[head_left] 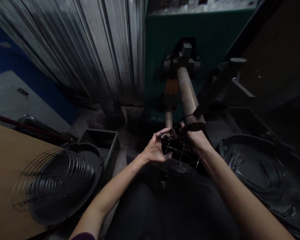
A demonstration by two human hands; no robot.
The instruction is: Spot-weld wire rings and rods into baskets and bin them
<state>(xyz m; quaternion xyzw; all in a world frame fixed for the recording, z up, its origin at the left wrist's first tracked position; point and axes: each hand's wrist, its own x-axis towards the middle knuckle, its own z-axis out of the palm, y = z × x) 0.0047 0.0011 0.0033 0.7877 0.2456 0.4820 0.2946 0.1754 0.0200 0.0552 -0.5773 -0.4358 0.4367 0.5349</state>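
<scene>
A wire frame [182, 151] of thin crossed metal rods is between my hands, below the front end of a machine's thick round bar [188, 90]. My left hand [155, 148] grips the frame's left side, its thumb and fingers curved around the wires. Beneath the bar's end is my right hand [193, 136], beside the frame's upper right. The bar and the dark block under it hide most of its fingers, so what they hold cannot be made out. A thinner lower rod [168, 120] ends just above my left fingertips.
On the left, a stack of wire rings [75, 166] lies over a round dark tray [95, 156], near a black plastic crate [115, 140]. A round tub [223, 143] with wire pieces sits right. The green machine body [160, 43] stands ahead, beside corrugated metal sheeting [110, 43].
</scene>
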